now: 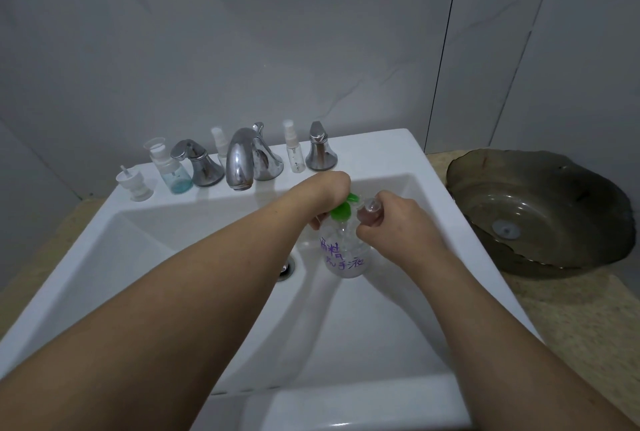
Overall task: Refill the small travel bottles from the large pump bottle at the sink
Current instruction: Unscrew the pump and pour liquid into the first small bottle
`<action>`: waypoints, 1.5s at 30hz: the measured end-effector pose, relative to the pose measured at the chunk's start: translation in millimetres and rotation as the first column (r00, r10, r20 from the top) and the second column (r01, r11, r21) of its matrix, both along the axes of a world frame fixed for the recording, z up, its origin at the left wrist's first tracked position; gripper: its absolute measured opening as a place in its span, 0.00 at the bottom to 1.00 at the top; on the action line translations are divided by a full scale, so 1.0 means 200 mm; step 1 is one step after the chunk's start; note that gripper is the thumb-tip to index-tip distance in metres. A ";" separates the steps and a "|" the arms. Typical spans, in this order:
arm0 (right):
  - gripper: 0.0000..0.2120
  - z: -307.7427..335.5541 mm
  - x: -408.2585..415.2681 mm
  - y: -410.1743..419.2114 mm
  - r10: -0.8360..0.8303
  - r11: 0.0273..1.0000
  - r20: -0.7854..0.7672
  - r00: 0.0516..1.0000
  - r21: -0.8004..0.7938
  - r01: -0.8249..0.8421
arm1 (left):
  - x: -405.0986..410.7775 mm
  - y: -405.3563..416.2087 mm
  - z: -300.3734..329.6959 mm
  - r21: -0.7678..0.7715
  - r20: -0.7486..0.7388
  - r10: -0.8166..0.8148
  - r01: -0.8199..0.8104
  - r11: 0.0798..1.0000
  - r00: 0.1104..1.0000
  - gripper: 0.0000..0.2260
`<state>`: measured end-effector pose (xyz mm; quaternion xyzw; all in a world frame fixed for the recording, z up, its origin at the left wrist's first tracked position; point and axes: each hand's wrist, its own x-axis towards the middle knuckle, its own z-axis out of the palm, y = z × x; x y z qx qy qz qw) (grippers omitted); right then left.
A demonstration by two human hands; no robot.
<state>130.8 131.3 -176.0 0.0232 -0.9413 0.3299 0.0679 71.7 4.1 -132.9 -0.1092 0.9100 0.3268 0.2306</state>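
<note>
- Left hand (329,188) sits on the green pump head (341,210) of the large pump bottle (344,254), centre-right of frame, over the sink (207,292) basin; its fingers are curled down over the pump and mostly hidden, so the exact grip is unclear.
- Right hand (391,222) has its fingers clamped on a small clear travel bottle (370,212), mouth just beside the pump nozzle.
- Step in hand, as I judge it: pumping liquid into the small bottle.
- To do it well: keep the bottle mouth right under the nozzle tip, press slow and short, hold the big bottle steady and stay over the basin so drips land there.
- Risk: the nozzle is partly hidden by the left hand, so alignment is hard to confirm; a narrow neck may overflow.
- Pump bottle: long axis roughly upright, base toward lower frame, pump toward upper frame, purple handwriting facing the camera. Nozzle seems to point frame-right at the small bottle.
- Travel bottle: tilted, mouth toward frame-left and up; cannot tell the fill level.
- Still on the sink ledge, upper-centre: spray bottle (294,151) right of the faucet (242,160), another spray bottle (219,144) behind it, blue-liquid bottle (171,167) and a loose pump cap (133,182) at left.
- Dark glass bowl (540,212) on the tabletop (571,319), right edge, not involved.
</note>
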 end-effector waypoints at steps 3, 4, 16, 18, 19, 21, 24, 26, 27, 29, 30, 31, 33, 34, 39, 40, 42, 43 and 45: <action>0.11 0.00 0.00 0.00 -0.001 1.000 0.006 1.000 0.003 0.001 | 0.00 0.00 0.01 0.033 0.015 0.013 -0.014 0.999 1.000 0.20; 0.11 0.00 0.00 0.00 0.001 1.000 0.005 1.000 0.001 -0.001 | 0.00 0.00 0.02 0.034 0.013 0.010 -0.011 0.999 1.000 0.20; 0.11 0.00 0.00 0.00 0.006 1.000 0.001 1.000 -0.008 -0.006 | 0.01 0.00 0.02 -0.035 -0.005 -0.019 0.019 0.999 1.000 0.18; 0.10 0.00 0.00 0.00 0.004 1.000 0.005 1.000 -0.015 -0.004 | 0.00 0.00 0.02 -0.045 -0.014 -0.023 0.022 0.999 1.000 0.18; 0.11 0.00 0.00 0.00 0.002 1.000 0.006 1.000 -0.015 -0.002 | 0.00 0.01 0.02 -0.051 -0.016 -0.025 0.024 0.998 1.000 0.17; 0.11 -0.01 0.00 0.00 0.002 1.000 -0.001 1.000 -0.011 -0.002 | 0.01 0.01 0.02 -0.069 -0.018 -0.026 0.025 0.997 0.999 0.17; 0.11 -0.01 0.00 0.00 0.002 1.000 -0.008 1.000 -0.011 -0.003 | 0.02 0.02 0.03 -0.105 -0.033 -0.043 0.039 0.994 0.999 0.16; 0.11 -0.01 -0.01 0.00 0.007 1.000 -0.009 1.000 -0.013 -0.007 | 0.02 0.02 0.02 -0.140 -0.045 -0.068 0.061 0.988 0.997 0.16; 0.11 -0.01 -0.01 0.00 0.009 1.000 -0.008 1.000 -0.012 -0.009 | 0.02 0.02 0.02 -0.161 -0.055 -0.091 0.081 0.984 0.994 0.15; 0.11 -0.01 -0.01 0.00 0.010 1.000 -0.003 1.000 -0.013 -0.010 | 0.02 0.03 0.01 -0.209 -0.072 -0.140 0.122 0.970 0.988 0.13; 0.10 -0.01 -0.01 0.00 0.009 1.000 -0.002 1.000 -0.013 -0.009 | 0.03 0.03 0.02 -0.239 -0.083 -0.166 0.142 0.961 0.983 0.12; 0.11 -0.01 -0.01 0.00 0.009 1.000 -0.002 1.000 -0.010 -0.009 | 0.03 0.04 0.02 -0.268 -0.098 -0.186 0.154 0.951 0.978 0.12; 0.11 -0.01 0.00 0.00 0.013 1.000 -0.002 1.000 -0.005 -0.013 | 0.04 0.05 0.04 -0.314 -0.130 -0.213 0.163 0.935 0.968 0.12; 0.12 -0.01 0.00 0.00 0.013 1.000 -0.001 1.000 -0.005 -0.013 | 0.04 0.05 0.04 -0.332 -0.138 -0.227 0.170 0.928 0.964 0.12; 0.15 -0.01 0.00 0.00 0.011 1.000 0.007 1.000 -0.010 -0.011 | 0.01 0.02 0.00 -0.251 -0.081 -0.166 0.141 0.958 0.983 0.13; 0.14 0.00 0.00 0.00 0.012 1.000 0.011 1.000 -0.011 -0.011 | 0.01 0.02 -0.01 -0.202 -0.067 -0.134 0.118 0.972 0.989 0.14; 0.14 0.00 0.00 0.00 0.016 1.000 0.018 1.000 -0.010 -0.016 | 0.00 0.01 -0.01 -0.099 -0.042 -0.069 0.065 0.993 0.997 0.17; 0.15 0.00 0.00 0.00 0.017 1.000 0.018 1.000 -0.005 -0.017 | 0.00 0.01 -0.01 -0.062 -0.033 -0.042 0.040 0.997 0.999 0.18; 0.15 0.00 0.00 0.00 0.014 1.000 0.019 1.000 0.005 -0.014 | 0.00 0.00 0.00 -0.026 -0.024 -0.006 0.005 1.000 1.000 0.19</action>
